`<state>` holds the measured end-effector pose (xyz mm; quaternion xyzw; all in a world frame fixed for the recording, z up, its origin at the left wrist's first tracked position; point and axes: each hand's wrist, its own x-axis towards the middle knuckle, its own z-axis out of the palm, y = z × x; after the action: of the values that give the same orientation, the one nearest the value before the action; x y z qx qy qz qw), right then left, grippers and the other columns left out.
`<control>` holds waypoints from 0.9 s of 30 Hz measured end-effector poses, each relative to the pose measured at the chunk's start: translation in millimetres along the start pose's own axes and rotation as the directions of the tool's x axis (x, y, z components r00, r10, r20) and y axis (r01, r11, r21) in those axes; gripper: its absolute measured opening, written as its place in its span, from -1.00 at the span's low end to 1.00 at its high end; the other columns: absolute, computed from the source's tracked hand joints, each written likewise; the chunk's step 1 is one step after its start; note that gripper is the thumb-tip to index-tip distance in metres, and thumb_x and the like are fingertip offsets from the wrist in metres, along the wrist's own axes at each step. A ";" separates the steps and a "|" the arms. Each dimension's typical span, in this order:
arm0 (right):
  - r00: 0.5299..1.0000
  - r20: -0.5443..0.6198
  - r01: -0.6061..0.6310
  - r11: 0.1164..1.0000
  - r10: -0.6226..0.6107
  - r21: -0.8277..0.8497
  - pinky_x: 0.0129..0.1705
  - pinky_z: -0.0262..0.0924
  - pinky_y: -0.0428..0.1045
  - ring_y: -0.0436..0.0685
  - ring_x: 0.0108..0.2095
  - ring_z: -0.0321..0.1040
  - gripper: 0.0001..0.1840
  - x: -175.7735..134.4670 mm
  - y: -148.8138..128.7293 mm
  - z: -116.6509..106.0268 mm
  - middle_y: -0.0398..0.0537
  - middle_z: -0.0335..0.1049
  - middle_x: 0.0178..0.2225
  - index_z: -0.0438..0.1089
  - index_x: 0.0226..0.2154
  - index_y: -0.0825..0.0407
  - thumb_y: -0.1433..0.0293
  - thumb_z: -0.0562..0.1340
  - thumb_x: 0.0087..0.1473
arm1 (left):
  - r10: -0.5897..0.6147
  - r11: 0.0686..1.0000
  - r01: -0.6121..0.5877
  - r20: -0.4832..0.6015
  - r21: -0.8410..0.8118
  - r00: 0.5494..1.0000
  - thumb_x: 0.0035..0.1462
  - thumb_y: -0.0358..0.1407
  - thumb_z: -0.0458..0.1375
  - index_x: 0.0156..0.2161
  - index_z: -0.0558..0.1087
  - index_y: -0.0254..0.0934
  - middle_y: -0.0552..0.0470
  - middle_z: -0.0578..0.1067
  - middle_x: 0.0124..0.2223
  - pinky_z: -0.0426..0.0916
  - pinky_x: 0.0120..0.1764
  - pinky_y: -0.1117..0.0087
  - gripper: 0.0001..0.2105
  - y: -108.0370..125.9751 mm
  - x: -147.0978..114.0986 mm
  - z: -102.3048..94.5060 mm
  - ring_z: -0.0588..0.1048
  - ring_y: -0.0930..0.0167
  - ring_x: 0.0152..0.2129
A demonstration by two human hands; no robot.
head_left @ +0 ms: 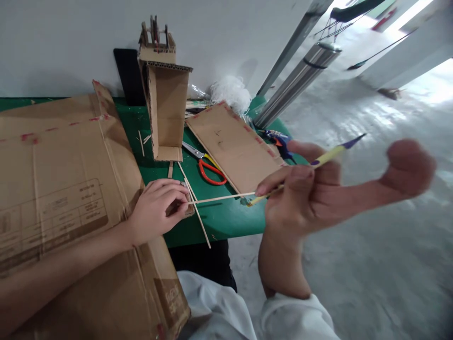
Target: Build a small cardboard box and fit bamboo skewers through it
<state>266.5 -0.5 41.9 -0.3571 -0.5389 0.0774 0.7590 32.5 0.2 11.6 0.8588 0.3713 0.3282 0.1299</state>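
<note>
My left hand [159, 205] rests low on the table, thumb and fingers closed at one end of a thin wooden stick [226, 197]. Under its fingertips is a small cardboard piece [190, 209], partly hidden. My right hand [295, 193] is raised at the table's right edge, closed around a slim yellow pen-like tool [327, 157] with a purple pointed end. The stick's other end reaches this hand's fingertips. A second wooden stick [202, 229] crosses beneath the first, beside the left fingers.
An upright cardboard box structure [171, 108] stands behind the hands. Red-handled scissors [212, 177] lie near a flat cardboard sheet [235, 141]. A large cardboard box [63, 160] fills the left. White string [231, 94], a blue glue gun [279, 141] and a metal post [297, 85] are farther back.
</note>
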 end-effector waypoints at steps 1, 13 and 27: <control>1.000 0.006 -0.016 1.000 0.016 0.009 -0.66 0.23 -0.13 0.11 -0.26 0.58 -0.52 -1.3 -1.2 1.0 -0.14 0.42 -0.02 0.13 0.20 -0.48 0.24 0.22 0.31 | 0.024 0.999 -0.024 -0.010 0.029 1.000 0.24 -0.36 0.21 -0.29 0.48 -0.22 0.10 0.66 -0.12 0.40 0.03 0.21 -0.95 1.0 0.0 -0.3 0.54 0.34 -0.04; 0.901 0.279 -0.377 0.917 0.331 0.130 -0.75 -0.08 -0.16 -0.18 -0.76 0.14 -0.74 -3.9 38.8 24.6 -0.21 0.44 -0.46 0.48 -0.14 -0.06 0.18 0.14 0.35 | 0.487 0.764 -0.518 0.182 0.384 0.854 0.25 -0.38 0.22 -0.12 0.55 -0.35 -0.05 0.61 0.02 0.28 0.28 0.11 -0.87 34.0 -25.3 3.9 0.52 0.30 -0.01; 0.658 0.611 -0.088 0.851 0.440 -0.518 -0.42 0.21 -0.03 0.05 -0.50 0.36 -0.43 -6.4 78.2 14.5 -0.02 0.46 -0.53 0.54 -0.47 0.07 0.07 0.06 0.35 | 0.250 0.591 -0.328 0.220 0.737 0.943 0.36 -0.46 0.04 -0.14 0.51 -0.30 -0.05 0.62 -0.07 0.36 -0.31 0.28 -0.82 -2.1 -6.2 -13.4 0.50 0.34 -0.31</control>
<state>272.1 60.2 -9.5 -0.5388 -0.7319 0.1964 0.3681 19.3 -3.1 17.8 0.8954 0.3238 0.1167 -0.2826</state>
